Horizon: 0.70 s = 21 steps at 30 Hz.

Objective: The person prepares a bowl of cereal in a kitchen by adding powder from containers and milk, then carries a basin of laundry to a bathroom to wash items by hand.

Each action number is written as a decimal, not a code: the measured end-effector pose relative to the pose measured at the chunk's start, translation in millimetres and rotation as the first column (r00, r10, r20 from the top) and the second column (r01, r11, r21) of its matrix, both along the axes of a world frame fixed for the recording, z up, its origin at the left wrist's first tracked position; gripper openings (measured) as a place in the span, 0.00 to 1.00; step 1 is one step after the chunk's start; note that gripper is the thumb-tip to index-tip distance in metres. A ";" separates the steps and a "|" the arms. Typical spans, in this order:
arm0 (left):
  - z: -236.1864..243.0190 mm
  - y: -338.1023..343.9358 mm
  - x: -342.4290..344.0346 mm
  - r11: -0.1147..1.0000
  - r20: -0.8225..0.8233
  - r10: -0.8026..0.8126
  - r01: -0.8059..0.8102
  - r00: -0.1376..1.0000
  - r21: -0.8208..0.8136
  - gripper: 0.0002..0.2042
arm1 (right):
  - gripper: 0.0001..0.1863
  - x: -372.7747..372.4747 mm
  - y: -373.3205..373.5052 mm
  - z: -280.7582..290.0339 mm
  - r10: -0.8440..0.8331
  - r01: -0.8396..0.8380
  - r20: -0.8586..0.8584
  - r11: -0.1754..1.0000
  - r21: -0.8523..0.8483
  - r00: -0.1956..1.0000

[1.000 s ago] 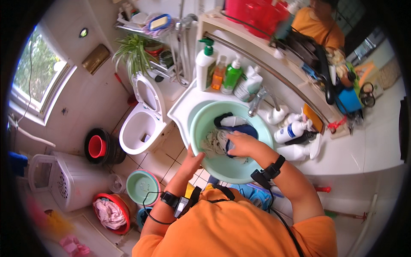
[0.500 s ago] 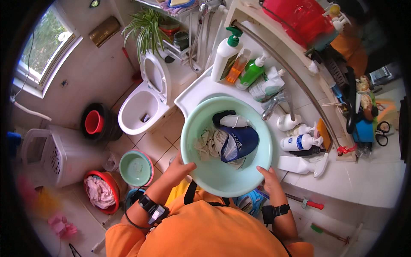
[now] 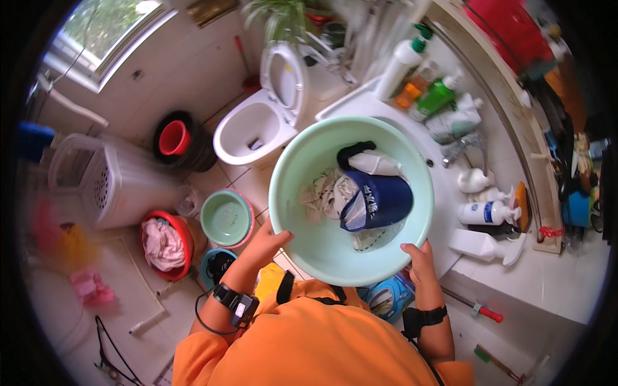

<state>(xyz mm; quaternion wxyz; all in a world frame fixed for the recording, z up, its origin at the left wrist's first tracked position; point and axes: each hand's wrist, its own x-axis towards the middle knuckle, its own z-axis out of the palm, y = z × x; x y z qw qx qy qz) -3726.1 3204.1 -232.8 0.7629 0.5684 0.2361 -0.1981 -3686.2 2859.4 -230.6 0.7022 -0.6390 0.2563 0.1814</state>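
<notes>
A large pale green basin (image 3: 341,264) is held between my hands in front of my body, over the near edge of the sink. My left hand (image 3: 267,244) is closed on its left rim, thumb over the edge and fingers hidden underneath. On the right rim, my right hand (image 3: 421,260) grips in the same way. Inside the basin lie a dark blue cap (image 3: 376,204), a crumpled cream cloth (image 3: 331,195), a white piece of fabric (image 3: 380,163) and a black strip (image 3: 355,153).
Behind the basin stands the white sink counter (image 3: 444,190) with several pump bottles (image 3: 434,100) and a faucet (image 3: 465,145). A toilet (image 3: 254,128) is at far left. Floor items include a red basket of laundry (image 3: 164,244), small green basin (image 3: 226,219) and clear plastic bin (image 3: 135,180).
Both hands have lifted the basin, which looks larger and more of the sink shows beside it. The view has turned, shifting the room's contents rightward.
</notes>
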 end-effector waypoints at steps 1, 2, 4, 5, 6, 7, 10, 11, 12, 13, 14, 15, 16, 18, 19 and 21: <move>-6.2 11.1 -7.7 0.999 0.001 0.029 -0.029 1.000 -0.035 0.25 | 0.27 -3.9 12.8 2.0 0.027 -0.027 0.008 1.000 0.007 1.000; -15.6 22.4 -20.4 0.998 0.023 0.052 -0.051 0.998 -0.021 0.25 | 0.27 -7.9 26.5 4.9 0.030 -0.030 0.026 0.999 0.009 0.999; -22.8 45.0 -45.5 0.995 0.005 0.085 -0.084 0.996 -0.056 0.26 | 0.28 -19.2 46.6 3.7 0.047 -0.047 0.025 0.999 0.020 0.999; -27.8 58.2 -59.9 0.993 0.010 0.095 -0.094 0.995 -0.068 0.27 | 0.28 -28.6 60.4 -1.1 0.073 -0.073 0.026 0.997 0.018 0.997; -27.4 66.5 -69.5 0.990 0.023 0.125 -0.123 0.992 -0.076 0.27 | 0.28 -33.5 69.3 -5.1 0.086 -0.086 0.026 0.996 0.019 0.996; -27.5 76.5 -75.6 0.991 0.030 0.119 -0.117 0.992 -0.060 0.27 | 0.28 -35.6 80.0 -9.5 0.095 -0.096 0.022 0.995 0.021 0.995; -41.8 107.4 -96.3 0.985 -0.013 0.163 -0.163 0.987 -0.058 0.27 | 0.29 -45.5 111.7 -19.8 0.124 -0.124 -0.015 0.992 0.016 0.992; -50.3 115.7 -103.7 0.980 -0.057 0.183 -0.187 0.981 -0.068 0.27 | 0.29 -46.6 121.4 -24.8 0.128 -0.127 -0.036 0.992 0.020 0.991; -60.7 124.4 -112.6 0.980 -0.108 0.179 -0.187 0.978 -0.066 0.26 | 0.29 -49.8 134.2 -27.7 0.122 -0.120 -0.056 0.992 0.040 0.991; -59.3 131.7 -119.8 0.978 -0.122 0.189 -0.198 0.974 -0.068 0.26 | 0.29 -52.6 139.0 -40.7 0.133 -0.130 -0.070 0.991 0.037 0.989; -55.4 138.3 -125.5 0.981 -0.128 0.190 -0.192 0.973 -0.004 0.25 | 0.29 -54.7 141.8 -63.5 0.182 -0.176 -0.123 0.983 0.061 0.975; -54.4 145.2 -130.2 0.981 -0.132 0.192 -0.185 0.972 0.062 0.24 | 0.29 -54.6 144.8 -83.0 0.233 -0.221 -0.172 0.971 0.088 0.957; -73.8 153.0 -138.1 0.968 -0.233 0.236 -0.249 0.944 -0.028 0.21 | 0.27 -55.3 154.4 -97.5 0.249 -0.239 -0.174 0.968 0.079 0.953; -106.2 165.8 -149.0 0.926 -0.419 0.315 -0.373 0.852 -0.062 0.19 | 0.27 -53.4 168.4 -124.7 0.298 -0.296 -0.207 0.954 0.040 0.932; -123.4 169.0 -151.5 0.908 -0.460 0.362 -0.418 0.811 -0.023 0.20 | 0.28 -46.1 174.1 -143.9 0.332 -0.341 -0.226 0.940 0.002 0.916; -178.6 169.9 -165.5 0.856 -0.444 0.456 -0.516 0.771 -0.017 0.21 | 0.27 -26.4 179.0 -197.3 0.393 -0.400 -0.235 0.916 0.019 0.889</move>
